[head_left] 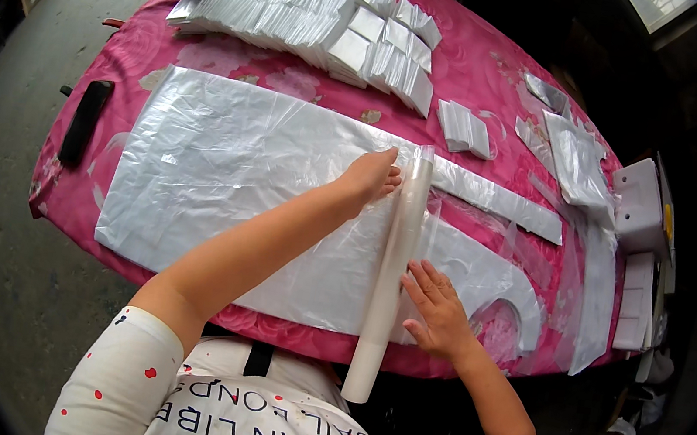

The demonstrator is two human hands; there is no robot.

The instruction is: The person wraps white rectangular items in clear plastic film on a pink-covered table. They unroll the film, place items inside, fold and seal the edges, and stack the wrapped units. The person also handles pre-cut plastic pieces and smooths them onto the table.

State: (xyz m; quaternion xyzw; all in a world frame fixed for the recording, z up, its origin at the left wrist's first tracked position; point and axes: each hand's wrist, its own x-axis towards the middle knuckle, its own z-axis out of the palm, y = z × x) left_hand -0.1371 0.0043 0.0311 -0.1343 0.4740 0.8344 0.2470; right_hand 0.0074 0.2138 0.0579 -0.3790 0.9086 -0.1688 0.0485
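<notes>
A long whitish roll (392,285), seemingly of translucent plastic film, lies across a flat layer of white plastic bags (222,174). Its near end sticks out past the table's front edge. My left hand (369,181) is beside the roll's far part, on its left, with fingers loosely bent and nothing visible in them. On the roll's right side, my right hand (436,306) has its fingers spread, the fingertips at the roll. The bag layer narrows on the right into two strips around a curved cutout, like carrier bag handles.
A pink flowered cloth (264,327) covers the table. Folded white plastic packets (279,10) stand in rows at the back, with a smaller bundle (464,130) apart. A black oblong case (85,121) lies left; loose plastic (580,164) and white bins (639,203) are right.
</notes>
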